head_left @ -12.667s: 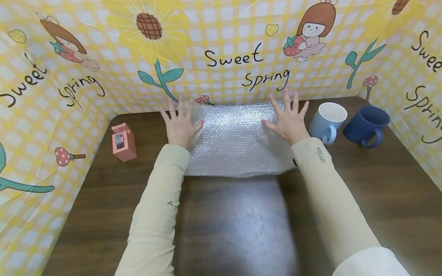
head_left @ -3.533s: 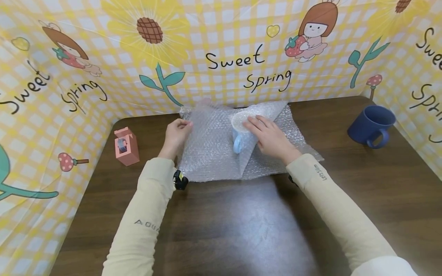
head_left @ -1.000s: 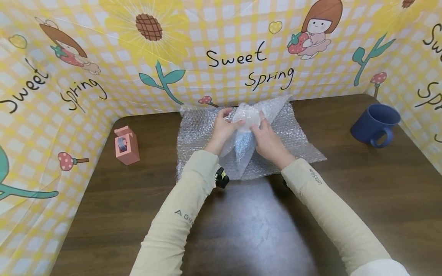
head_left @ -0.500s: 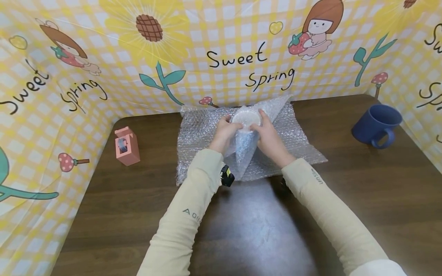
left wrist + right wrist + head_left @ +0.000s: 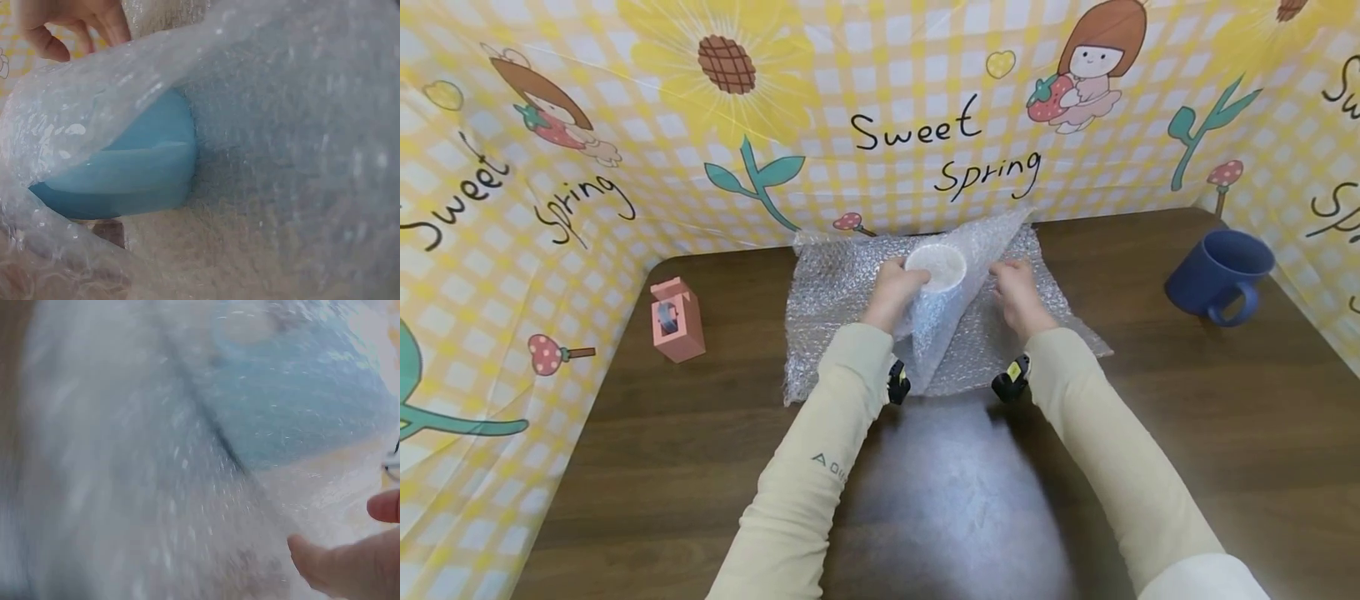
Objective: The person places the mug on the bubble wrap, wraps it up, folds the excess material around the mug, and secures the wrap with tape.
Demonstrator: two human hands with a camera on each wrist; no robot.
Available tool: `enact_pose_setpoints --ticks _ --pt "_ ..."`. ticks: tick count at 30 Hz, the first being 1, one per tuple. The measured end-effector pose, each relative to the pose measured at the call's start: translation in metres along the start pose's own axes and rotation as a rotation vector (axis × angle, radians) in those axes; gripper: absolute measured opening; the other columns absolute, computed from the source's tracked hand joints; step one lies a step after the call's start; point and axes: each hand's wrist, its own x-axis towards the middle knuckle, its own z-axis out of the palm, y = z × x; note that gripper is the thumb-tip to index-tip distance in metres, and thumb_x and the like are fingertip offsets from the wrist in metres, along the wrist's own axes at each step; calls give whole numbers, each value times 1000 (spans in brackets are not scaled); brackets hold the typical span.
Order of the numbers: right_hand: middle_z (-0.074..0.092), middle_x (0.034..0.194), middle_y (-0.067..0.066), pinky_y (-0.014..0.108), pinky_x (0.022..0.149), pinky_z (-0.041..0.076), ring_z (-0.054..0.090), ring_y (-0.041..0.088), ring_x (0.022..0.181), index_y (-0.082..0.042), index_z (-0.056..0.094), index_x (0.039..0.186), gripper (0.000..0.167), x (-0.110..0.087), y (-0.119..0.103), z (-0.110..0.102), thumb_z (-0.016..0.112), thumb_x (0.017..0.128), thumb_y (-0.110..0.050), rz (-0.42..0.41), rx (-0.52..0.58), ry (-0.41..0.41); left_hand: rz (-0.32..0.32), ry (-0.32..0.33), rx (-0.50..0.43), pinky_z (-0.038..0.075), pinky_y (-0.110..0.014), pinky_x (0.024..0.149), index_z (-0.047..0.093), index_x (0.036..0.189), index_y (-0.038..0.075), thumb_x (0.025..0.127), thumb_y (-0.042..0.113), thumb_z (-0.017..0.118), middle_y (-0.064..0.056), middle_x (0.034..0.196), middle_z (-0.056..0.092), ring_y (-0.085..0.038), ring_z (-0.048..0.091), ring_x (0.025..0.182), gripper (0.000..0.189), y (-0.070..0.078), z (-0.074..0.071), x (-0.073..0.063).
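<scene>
A light blue mug (image 5: 156, 150) stands on a sheet of bubble wrap (image 5: 842, 267), with part of the sheet folded around it. My left hand (image 5: 891, 292) grips the mug's left side through the wrap, thumb at the rim. A raised flap of wrap (image 5: 992, 242) rises past the mug's right side. Beside that flap is my right hand (image 5: 1021, 296), off the mug. The right wrist view shows its thumb (image 5: 306, 553) and a finger apart with nothing between them. The mug's handle is hidden in the head view.
A dark blue mug (image 5: 1217, 275) stands at the right of the brown table (image 5: 685, 467). At the left is a pink tape dispenser (image 5: 677, 325) with a roll of tape. A checked cloth (image 5: 895, 67) hangs behind the table.
Earlier the sheet lay flat and the light blue mug stood at right; it then stood on the sheet with wrap folded round. In the last half second my right hand left it, moving right.
</scene>
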Motion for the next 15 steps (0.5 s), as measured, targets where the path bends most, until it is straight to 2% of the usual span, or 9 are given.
enact_pose_setpoints --ticks 2,3,5,6,10,12,13,15 --pt "43 139 7 26 96 48 49 17 123 -13 32 144 64 24 13 -7 59 85 -12 48 85 -25 21 12 26 44 -39 106 47 136 -2 86 10 58 -20 133 55 -32 53 123 52 -1 2 -2" --pt "33 150 4 29 106 42 39 17 135 -16 28 148 67 20 11 -7 58 88 -13 85 120 -52 32 21 43 44 -39 106 48 135 -2 87 11 58 -20 132 56 -32 54 122 51 -1 3 -2" --pt "19 159 -2 32 117 29 24 15 146 -19 20 152 67 4 0 -2 53 94 -17 145 143 -62 51 39 86 44 -39 106 49 135 -2 87 12 57 -20 132 56 -32 54 122 50 -2 4 -4" --pt "29 156 2 33 113 36 34 16 141 -17 28 149 64 3 -1 -4 56 92 -16 140 181 -79 62 50 118 44 -39 106 49 134 -2 88 12 57 -20 132 57 -32 54 121 49 -1 4 -4" --pt "49 141 1 33 105 41 52 14 122 -20 41 140 51 -32 -24 5 60 92 -22 179 209 -80 90 79 221 43 -40 106 50 134 -2 89 12 52 -20 132 57 -33 55 121 47 1 5 -7" --pt "50 138 0 33 105 40 52 12 117 -20 40 140 50 -47 -34 11 58 94 -25 179 198 -83 93 82 265 41 -40 108 46 137 -1 90 13 49 -19 136 54 -33 52 125 49 3 4 -8" --pt "44 145 1 34 111 34 48 12 122 -22 32 146 53 -61 -43 18 52 97 -28 185 154 -71 91 84 283 40 -40 109 45 139 0 90 13 48 -18 138 52 -32 51 127 50 3 4 -8" --pt "39 149 3 34 115 30 46 13 126 -23 26 150 56 -72 -49 24 48 99 -29 162 129 -96 85 95 327 38 -40 111 41 142 2 90 13 46 -16 142 49 -31 48 130 53 4 4 -9"
